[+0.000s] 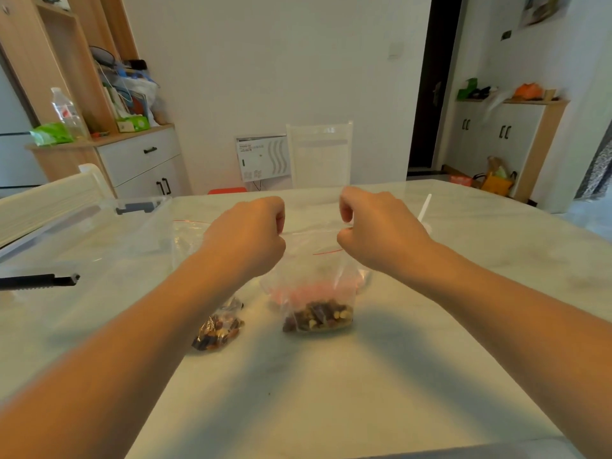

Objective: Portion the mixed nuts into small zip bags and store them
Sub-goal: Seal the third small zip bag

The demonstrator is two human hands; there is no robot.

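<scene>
left hand [251, 231] + right hand [377, 226]: pinch zip bag [314, 286] top | contents: mixed nuts [318, 318] | second filled bag [218, 329]: at 9 o'clock, on table [331, 392]

Both bare forearms reach forward from the lower corners and draw closer together toward the hands, which are level with each other and a little apart. The left hand [251, 233] is seen from the back, knuckles up, its fingers curled into a pinch at its right edge. The right hand [374, 226] mirrors it, wrist slightly bent, with thumb and curled fingers pinching at its left edge; what they pinch is too clear and thin to name.
</scene>
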